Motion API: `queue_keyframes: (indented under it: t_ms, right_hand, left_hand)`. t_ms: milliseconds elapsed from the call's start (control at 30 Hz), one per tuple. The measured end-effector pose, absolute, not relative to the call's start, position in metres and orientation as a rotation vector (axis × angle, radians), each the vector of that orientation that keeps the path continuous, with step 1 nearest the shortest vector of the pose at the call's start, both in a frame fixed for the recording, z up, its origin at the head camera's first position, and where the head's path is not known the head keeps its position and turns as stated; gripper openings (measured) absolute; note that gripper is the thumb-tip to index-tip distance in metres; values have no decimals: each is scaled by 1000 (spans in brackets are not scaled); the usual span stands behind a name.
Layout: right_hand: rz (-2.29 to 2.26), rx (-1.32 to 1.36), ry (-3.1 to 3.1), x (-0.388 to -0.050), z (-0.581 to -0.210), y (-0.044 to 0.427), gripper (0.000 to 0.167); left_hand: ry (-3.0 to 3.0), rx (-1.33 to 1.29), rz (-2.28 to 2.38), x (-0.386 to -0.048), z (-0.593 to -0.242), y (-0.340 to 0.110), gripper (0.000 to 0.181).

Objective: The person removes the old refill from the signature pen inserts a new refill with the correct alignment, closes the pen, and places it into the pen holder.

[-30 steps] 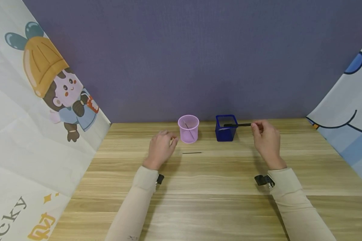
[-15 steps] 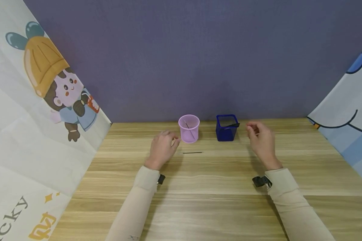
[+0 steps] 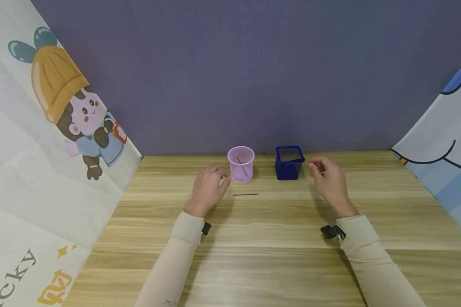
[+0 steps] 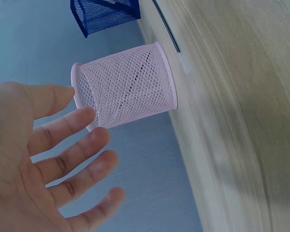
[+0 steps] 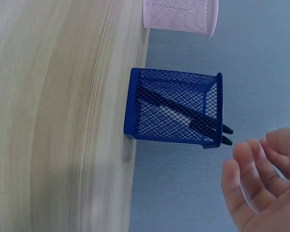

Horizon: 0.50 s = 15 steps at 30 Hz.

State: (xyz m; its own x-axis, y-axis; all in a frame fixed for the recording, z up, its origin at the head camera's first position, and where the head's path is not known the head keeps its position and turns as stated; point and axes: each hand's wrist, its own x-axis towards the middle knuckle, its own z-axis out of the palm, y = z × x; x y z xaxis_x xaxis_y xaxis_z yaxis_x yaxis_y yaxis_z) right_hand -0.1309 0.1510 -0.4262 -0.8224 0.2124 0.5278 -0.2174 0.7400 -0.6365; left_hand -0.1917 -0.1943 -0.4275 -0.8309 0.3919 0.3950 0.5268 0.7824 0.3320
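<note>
My left hand [image 3: 208, 190] hovers with relaxed fingers just left of a round pink mesh pen cup [image 3: 241, 172], holding nothing. Through the mesh in the left wrist view a thin dark stick [image 4: 131, 87] leans inside that cup. A pen refill [image 3: 245, 195], dark with a clear end, lies on the table in front. To the right of the pink cup stands a square blue mesh pen holder [image 5: 176, 130]. Two black pens [image 5: 226, 129] lean in it, their ends poking over the rim. My right hand [image 3: 330, 182], fingers loosely bent and holding nothing, is beside that rim without touching it.
Both containers stand on the wooden table [image 3: 269, 264] near its back edge, close to a blue-grey wall [image 3: 230, 76]. Printed white sheets [image 3: 19, 170] flank the table on both sides.
A second ago my right hand held a black pen at the blue holder's rim. It has let go, and the pen leans inside. That hand has drifted slightly left; my left hand is nearly still.
</note>
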Motion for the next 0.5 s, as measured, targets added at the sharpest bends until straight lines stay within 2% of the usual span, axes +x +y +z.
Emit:
queue_keyframes:
  t_ms: [233, 367, 500]
  right_hand:
    - [900, 101, -2414, -128, -430, 151, 18]
    - [834, 159, -2434, -128, -432, 150, 20]
    - [788, 147, -2456, -131, -436, 148, 33]
  left_hand:
    - [-2686, -690, -640, -193, -429, -194, 31]
    - [-2705, -655, -623, -193, -430, -195, 50]
    - [-2748, -615, -593, -194, -431, -198, 71]
